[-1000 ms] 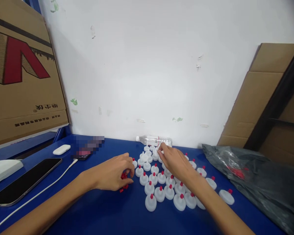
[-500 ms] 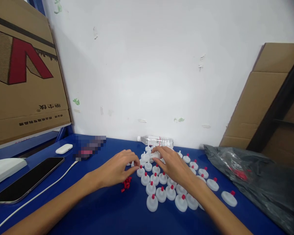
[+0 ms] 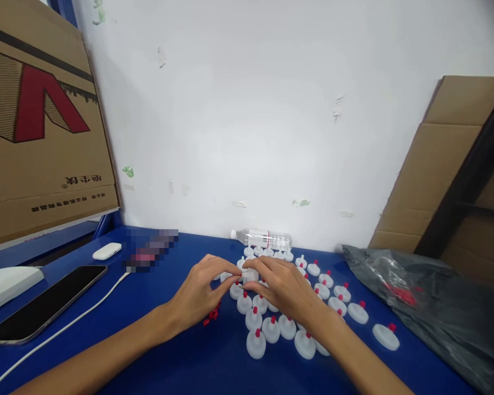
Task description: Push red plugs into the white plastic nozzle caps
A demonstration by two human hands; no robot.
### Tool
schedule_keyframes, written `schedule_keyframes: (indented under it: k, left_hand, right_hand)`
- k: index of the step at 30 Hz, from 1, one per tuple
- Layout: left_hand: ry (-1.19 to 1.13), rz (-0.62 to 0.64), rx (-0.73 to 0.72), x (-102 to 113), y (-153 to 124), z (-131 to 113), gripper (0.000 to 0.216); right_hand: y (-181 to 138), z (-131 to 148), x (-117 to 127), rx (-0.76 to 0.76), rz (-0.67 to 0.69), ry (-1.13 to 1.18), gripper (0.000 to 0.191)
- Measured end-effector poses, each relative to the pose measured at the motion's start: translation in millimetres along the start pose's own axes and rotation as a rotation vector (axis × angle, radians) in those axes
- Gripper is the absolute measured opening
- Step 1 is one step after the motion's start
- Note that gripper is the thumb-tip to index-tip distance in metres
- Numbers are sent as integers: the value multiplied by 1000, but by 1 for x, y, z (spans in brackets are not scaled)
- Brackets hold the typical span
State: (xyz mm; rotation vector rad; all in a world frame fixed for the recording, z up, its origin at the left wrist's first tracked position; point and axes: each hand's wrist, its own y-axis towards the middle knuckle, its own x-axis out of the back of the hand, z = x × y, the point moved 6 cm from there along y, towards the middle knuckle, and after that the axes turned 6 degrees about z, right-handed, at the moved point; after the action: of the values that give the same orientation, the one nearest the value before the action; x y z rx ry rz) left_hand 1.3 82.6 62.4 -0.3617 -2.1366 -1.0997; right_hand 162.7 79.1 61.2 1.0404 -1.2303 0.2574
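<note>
My left hand (image 3: pixel 200 291) is closed in a pinch, its thumb and forefinger on a small red cap (image 3: pixel 241 275) that mostly hides between the fingertips. My right hand (image 3: pixel 280 282) grips a white plastic nozzle lid (image 3: pixel 251 276) turned on its side, its spout towards the left hand. The red cap meets the spout end. Below the left hand lies a little pile of loose red caps (image 3: pixel 212 315). Around and under the right hand stand many white lids, such as a red-tipped one (image 3: pixel 256 344). Several at the back, like one white lid (image 3: pixel 288 255), show no red tip.
A clear plastic bottle (image 3: pixel 267 239) lies against the wall. At right are a grey plastic bag (image 3: pixel 444 307) and a clear bag of red pieces (image 3: pixel 401 291). Phones, including a black one (image 3: pixel 45 304), a white cable (image 3: pixel 86 311) and a white case (image 3: pixel 107 251) lie left.
My right hand has brought the white lid left and towards me, turning its spout to my left hand. My left hand has risen slightly and moved right from the red caps to the spout.
</note>
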Motion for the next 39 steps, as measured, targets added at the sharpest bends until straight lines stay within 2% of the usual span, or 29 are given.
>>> schedule_keyframes:
  k: [4, 9, 12, 18, 27, 29, 33, 36, 39]
  left_hand:
    - [-24, 1, 104, 0, 0, 8, 13]
    - [92, 161, 17, -7, 2, 6, 21]
    - [122, 223, 20, -11, 1, 5, 30]
    - [21, 214, 93, -13, -4, 4, 40]
    - [-31, 259, 100, -9, -3, 1, 42]
    - [-23, 242, 108, -8, -1, 2, 45]
    - [69, 212, 154, -7, 1, 7, 45]
    - [127, 190, 147, -6, 2, 9, 38]
    - [190, 160, 95, -4, 2, 7, 28]
  right_hand:
    - [0, 2, 2, -17, -43, 42, 27]
    - [0, 5, 4, -45, -71, 79, 24]
    - [0, 9, 5, -32, -96, 64, 22]
    - [-1, 21, 11, 7, -148, 81, 20]
    - [2, 41, 17, 127, -234, -88, 13]
    - [5, 38, 13, 90, -188, -69, 14]
    - [10, 23, 9, -8, -78, -100, 28]
    - [8, 6, 16, -60, -90, -187, 15]
    - [1, -20, 23, -198, -103, -202, 10]
